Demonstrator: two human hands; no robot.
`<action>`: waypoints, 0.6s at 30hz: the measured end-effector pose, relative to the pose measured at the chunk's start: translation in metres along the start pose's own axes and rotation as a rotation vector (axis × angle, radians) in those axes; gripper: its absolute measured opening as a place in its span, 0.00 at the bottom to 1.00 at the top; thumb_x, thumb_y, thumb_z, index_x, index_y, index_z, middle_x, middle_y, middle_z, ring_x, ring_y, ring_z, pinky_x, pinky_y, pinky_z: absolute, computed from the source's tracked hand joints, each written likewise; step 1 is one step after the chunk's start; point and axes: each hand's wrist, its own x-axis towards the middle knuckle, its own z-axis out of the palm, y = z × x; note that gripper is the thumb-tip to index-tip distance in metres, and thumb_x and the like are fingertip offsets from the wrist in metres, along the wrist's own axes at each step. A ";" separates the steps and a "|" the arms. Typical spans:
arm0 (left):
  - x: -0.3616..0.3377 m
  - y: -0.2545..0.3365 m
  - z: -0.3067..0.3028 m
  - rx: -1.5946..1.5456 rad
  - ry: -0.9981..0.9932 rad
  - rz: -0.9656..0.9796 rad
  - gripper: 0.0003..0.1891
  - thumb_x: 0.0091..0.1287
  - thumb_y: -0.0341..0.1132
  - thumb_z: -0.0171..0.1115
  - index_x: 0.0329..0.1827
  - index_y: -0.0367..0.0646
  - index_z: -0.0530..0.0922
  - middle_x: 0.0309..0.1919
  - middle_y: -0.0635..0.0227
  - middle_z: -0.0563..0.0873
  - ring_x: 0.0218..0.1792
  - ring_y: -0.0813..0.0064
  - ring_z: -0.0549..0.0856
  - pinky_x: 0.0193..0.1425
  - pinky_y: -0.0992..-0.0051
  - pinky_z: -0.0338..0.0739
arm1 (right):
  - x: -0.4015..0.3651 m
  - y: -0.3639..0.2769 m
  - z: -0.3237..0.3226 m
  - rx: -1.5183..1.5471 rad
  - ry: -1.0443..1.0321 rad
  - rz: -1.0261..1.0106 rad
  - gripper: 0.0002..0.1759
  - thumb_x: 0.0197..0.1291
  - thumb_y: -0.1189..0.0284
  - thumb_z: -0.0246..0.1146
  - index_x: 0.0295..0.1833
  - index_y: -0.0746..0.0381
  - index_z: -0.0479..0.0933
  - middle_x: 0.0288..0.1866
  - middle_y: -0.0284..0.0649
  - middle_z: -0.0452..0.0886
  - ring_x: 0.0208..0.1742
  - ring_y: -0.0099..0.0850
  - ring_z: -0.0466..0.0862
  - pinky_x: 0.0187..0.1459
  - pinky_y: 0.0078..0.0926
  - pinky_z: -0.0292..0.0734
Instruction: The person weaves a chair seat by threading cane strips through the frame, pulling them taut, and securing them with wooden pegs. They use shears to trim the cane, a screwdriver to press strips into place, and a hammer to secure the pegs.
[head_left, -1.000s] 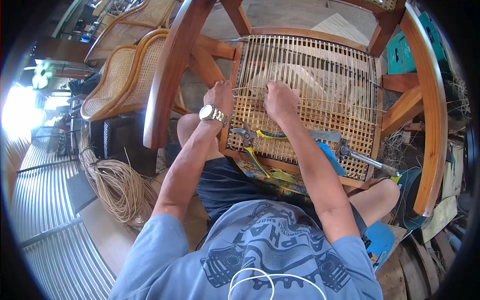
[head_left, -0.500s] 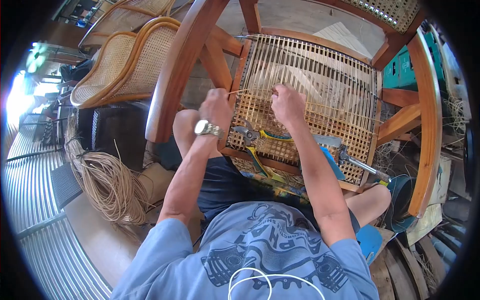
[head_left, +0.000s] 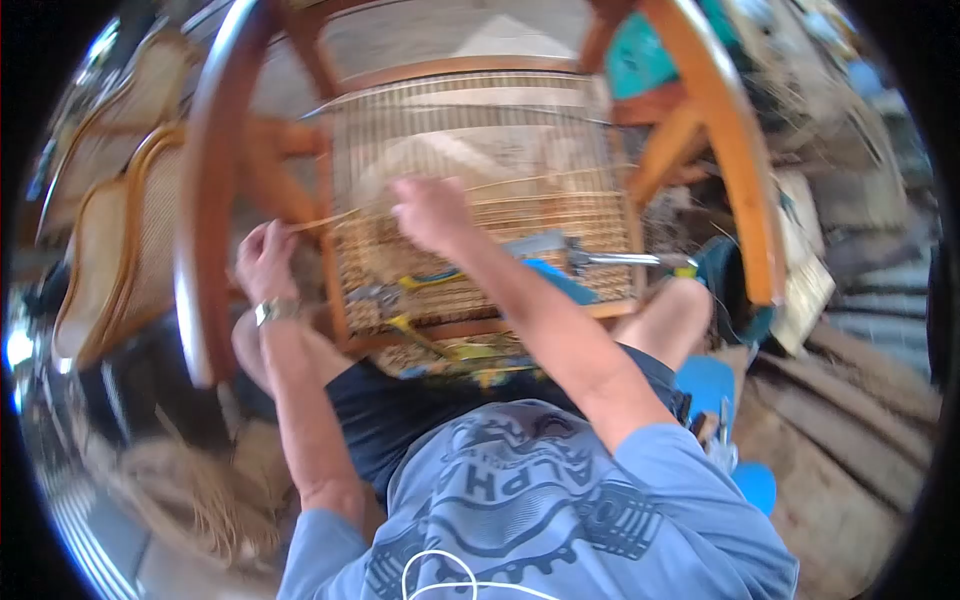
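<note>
The wooden chair seat frame (head_left: 460, 66) in front of me carries a partly woven cane seat (head_left: 560, 215), with close weave near me and lengthwise strands farther off. At its left edge my left hand (head_left: 266, 262) is closed, pinching a thin cane strand (head_left: 318, 222) that runs to the seat. Over the weave, my right hand (head_left: 432, 214) looks curled, but motion blur smears its fingers. Pruning shears (head_left: 375, 294) with yellow handles lie on the near weave. Beside them rest a blue-handled tool (head_left: 560, 280) and a metal-shafted tool (head_left: 620, 259).
Wooden chair arms (head_left: 205, 200) rise on both sides of the seat. Cane-backed chairs (head_left: 130, 250) stand at left, above a blurred coil of cane (head_left: 210, 500). A green crate (head_left: 650, 50) sits behind, and a dark bucket (head_left: 722, 285) stands at right.
The view has swung, shifting the chair leftward. My left hand has moved outward past the seat's left edge with the strand. The right hand is now blurred over the weave.
</note>
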 end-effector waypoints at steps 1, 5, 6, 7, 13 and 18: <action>0.005 -0.010 -0.003 -0.030 -0.005 0.038 0.10 0.67 0.27 0.72 0.47 0.37 0.80 0.41 0.64 0.86 0.41 0.72 0.87 0.48 0.72 0.86 | 0.003 -0.012 -0.019 -0.057 -0.155 0.069 0.16 0.65 0.69 0.64 0.57 0.55 0.82 0.54 0.46 0.86 0.56 0.43 0.85 0.62 0.55 0.70; 0.040 -0.031 -0.042 0.110 0.188 0.116 0.10 0.66 0.24 0.72 0.42 0.37 0.77 0.38 0.60 0.87 0.37 0.70 0.89 0.42 0.76 0.88 | 0.007 -0.023 -0.024 -0.181 -0.279 0.070 0.14 0.67 0.68 0.62 0.57 0.52 0.82 0.51 0.40 0.86 0.51 0.38 0.87 0.64 0.53 0.68; 0.041 -0.034 -0.042 0.051 0.237 0.044 0.11 0.66 0.25 0.72 0.43 0.38 0.76 0.38 0.61 0.87 0.38 0.71 0.89 0.43 0.76 0.88 | 0.004 -0.019 -0.024 -0.191 -0.270 0.083 0.14 0.67 0.68 0.62 0.57 0.52 0.82 0.51 0.40 0.86 0.51 0.38 0.87 0.64 0.53 0.68; 0.040 -0.040 -0.040 -0.008 0.286 -0.034 0.11 0.67 0.26 0.72 0.43 0.39 0.76 0.38 0.62 0.87 0.38 0.72 0.89 0.44 0.76 0.88 | 0.001 -0.015 -0.025 -0.167 -0.187 0.028 0.14 0.67 0.68 0.63 0.57 0.55 0.81 0.53 0.44 0.86 0.53 0.41 0.86 0.64 0.51 0.71; 0.021 -0.044 -0.032 -0.086 0.190 -0.036 0.11 0.69 0.32 0.72 0.45 0.45 0.76 0.39 0.69 0.87 0.39 0.79 0.87 0.41 0.81 0.82 | -0.018 0.064 -0.163 -0.195 -0.038 0.149 0.16 0.68 0.65 0.66 0.54 0.64 0.82 0.54 0.48 0.86 0.55 0.41 0.86 0.56 0.37 0.80; 0.033 -0.061 -0.040 -0.084 0.217 -0.071 0.07 0.70 0.34 0.71 0.43 0.48 0.79 0.38 0.68 0.89 0.35 0.82 0.84 0.35 0.82 0.75 | -0.147 0.139 -0.293 0.262 -0.331 0.445 0.13 0.71 0.64 0.65 0.44 0.65 0.83 0.32 0.31 0.82 0.33 0.20 0.79 0.35 0.23 0.75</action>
